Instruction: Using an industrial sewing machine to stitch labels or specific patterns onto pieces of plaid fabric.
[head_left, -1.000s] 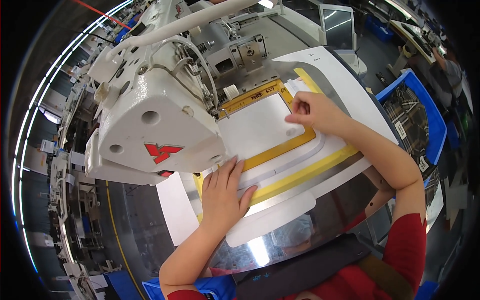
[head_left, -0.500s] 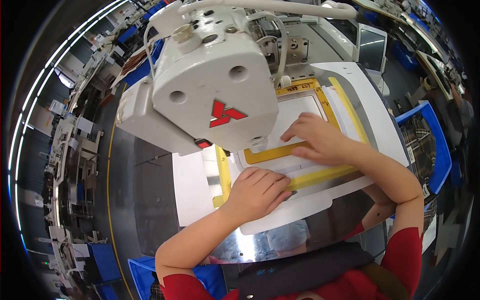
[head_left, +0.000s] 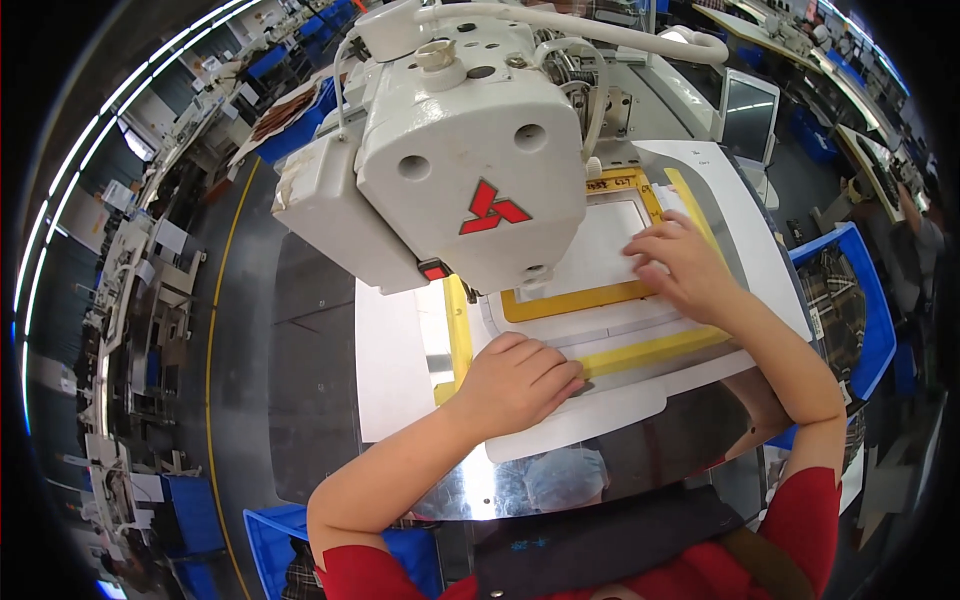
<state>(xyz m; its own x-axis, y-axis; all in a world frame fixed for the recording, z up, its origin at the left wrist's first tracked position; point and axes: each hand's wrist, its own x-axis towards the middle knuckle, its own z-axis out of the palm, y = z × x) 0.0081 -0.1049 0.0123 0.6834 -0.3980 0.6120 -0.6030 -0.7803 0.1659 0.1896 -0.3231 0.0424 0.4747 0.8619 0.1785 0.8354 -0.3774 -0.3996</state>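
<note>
A white industrial sewing machine head (head_left: 470, 160) overhangs a clear plastic sewing template (head_left: 470, 335) edged with yellow tape (head_left: 650, 352). Within it lies a yellow rectangular clamp frame (head_left: 580, 300) around a white panel (head_left: 590, 250). My left hand (head_left: 520, 385) rests on the template's near edge, fingers curled and together. A small dark tip shows by its thumb; what the fingers close on is hidden. Over the right side of the clamp frame hovers my right hand (head_left: 690, 275), its fingers bent and apart, with nothing visible in them.
White sheets (head_left: 385, 370) lie under the template on a shiny metal table (head_left: 640, 450). A blue bin (head_left: 870, 300) with plaid fabric stands at the right; another blue bin (head_left: 270, 530) is at the lower left. A screen (head_left: 750, 115) stands behind, at right.
My right hand has drawn back rightward from the white panel toward the clamp frame's right side. My left hand stays on the template edge. The view has shifted slightly.
</note>
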